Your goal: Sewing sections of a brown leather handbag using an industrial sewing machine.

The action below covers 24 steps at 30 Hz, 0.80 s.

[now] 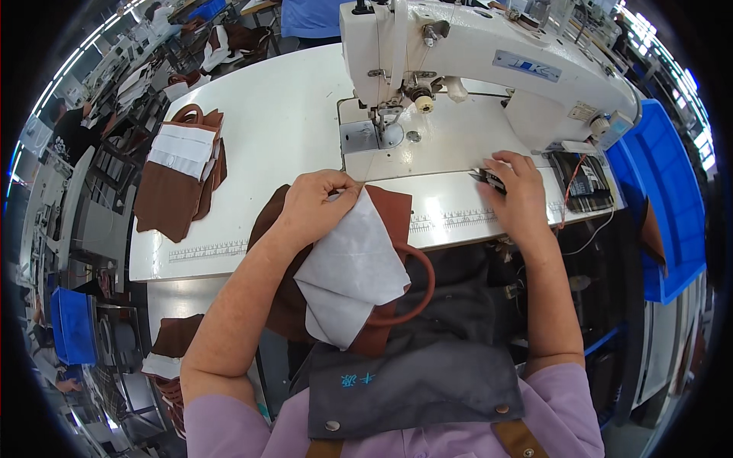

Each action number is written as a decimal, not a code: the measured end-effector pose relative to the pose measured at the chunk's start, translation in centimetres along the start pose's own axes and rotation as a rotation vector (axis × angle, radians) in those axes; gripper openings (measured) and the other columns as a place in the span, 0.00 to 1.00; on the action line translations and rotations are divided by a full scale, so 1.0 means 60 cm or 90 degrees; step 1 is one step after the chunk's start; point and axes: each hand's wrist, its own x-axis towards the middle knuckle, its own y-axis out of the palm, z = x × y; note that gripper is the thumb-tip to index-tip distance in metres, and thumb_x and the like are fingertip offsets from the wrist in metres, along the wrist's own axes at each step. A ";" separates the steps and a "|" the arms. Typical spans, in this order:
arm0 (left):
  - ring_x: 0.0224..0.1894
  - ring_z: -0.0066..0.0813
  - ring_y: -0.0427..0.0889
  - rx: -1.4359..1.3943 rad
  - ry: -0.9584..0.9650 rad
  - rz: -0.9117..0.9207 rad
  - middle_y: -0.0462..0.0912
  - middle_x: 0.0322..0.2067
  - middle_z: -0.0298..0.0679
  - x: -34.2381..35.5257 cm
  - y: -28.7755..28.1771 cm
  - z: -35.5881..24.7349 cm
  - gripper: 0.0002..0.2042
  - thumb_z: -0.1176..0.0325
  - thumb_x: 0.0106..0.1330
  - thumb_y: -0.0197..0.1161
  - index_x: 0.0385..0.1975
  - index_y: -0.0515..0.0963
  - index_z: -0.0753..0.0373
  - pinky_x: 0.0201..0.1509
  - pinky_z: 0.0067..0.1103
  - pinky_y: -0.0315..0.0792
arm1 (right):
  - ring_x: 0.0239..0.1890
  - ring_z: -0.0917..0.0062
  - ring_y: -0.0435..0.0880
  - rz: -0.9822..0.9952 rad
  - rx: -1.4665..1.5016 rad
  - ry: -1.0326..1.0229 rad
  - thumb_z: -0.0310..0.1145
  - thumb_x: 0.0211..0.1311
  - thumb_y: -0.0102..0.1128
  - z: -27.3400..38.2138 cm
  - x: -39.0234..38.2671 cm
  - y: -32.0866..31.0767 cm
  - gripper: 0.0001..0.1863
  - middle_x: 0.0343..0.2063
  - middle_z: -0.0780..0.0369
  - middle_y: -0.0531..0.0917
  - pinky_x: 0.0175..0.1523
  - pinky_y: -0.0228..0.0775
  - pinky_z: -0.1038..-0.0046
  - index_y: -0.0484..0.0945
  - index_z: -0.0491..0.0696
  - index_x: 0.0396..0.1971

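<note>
My left hand (324, 202) pinches the top edge of a brown bag piece (391, 217) with white lining (355, 263) and a rounded brown handle (427, 286). The piece hangs over the table's front edge toward my lap. A thin thread runs from near my fingertips up toward the sewing machine's needle area (385, 126). On the right of the table, my right hand (519, 191) has its thumb and fingers around small dark thread snips (489, 180), their tips pointing left. Part of the snips is hidden by the fingers.
The white sewing machine (489, 46) spans the back of the table. Stacked brown bag pieces (172, 191) lie at the left; more pieces (172, 343) sit lower left. A dark patterned pouch (580, 182) and a blue bin (672, 206) are at the right. Other people work farther off.
</note>
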 end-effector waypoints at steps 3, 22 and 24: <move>0.34 0.24 0.79 0.021 0.032 0.004 0.82 0.29 0.37 0.009 -0.001 0.009 0.07 0.71 0.64 0.62 0.34 0.83 0.69 0.44 0.21 0.72 | 0.43 0.64 0.81 0.067 0.031 0.048 0.31 0.55 0.70 -0.038 -0.011 0.004 0.14 0.38 0.60 0.84 0.49 0.74 0.63 0.82 0.45 0.41; 0.37 0.38 0.85 -0.026 0.096 -0.008 0.87 0.34 0.39 0.013 0.011 0.030 0.10 0.62 0.58 0.65 0.33 0.86 0.59 0.42 0.27 0.77 | 0.26 0.67 0.84 0.131 0.055 -0.319 0.33 0.57 0.61 0.119 0.105 0.111 0.08 0.26 0.64 0.80 0.29 0.74 0.66 0.82 0.52 0.37; 0.35 0.31 0.83 -0.166 0.133 0.024 0.86 0.33 0.39 0.006 -0.002 0.030 0.08 0.66 0.62 0.66 0.34 0.85 0.63 0.42 0.24 0.75 | 0.31 0.68 0.84 0.162 0.049 -0.224 0.36 0.59 0.65 0.112 0.098 0.088 0.11 0.28 0.64 0.80 0.33 0.75 0.65 0.83 0.50 0.40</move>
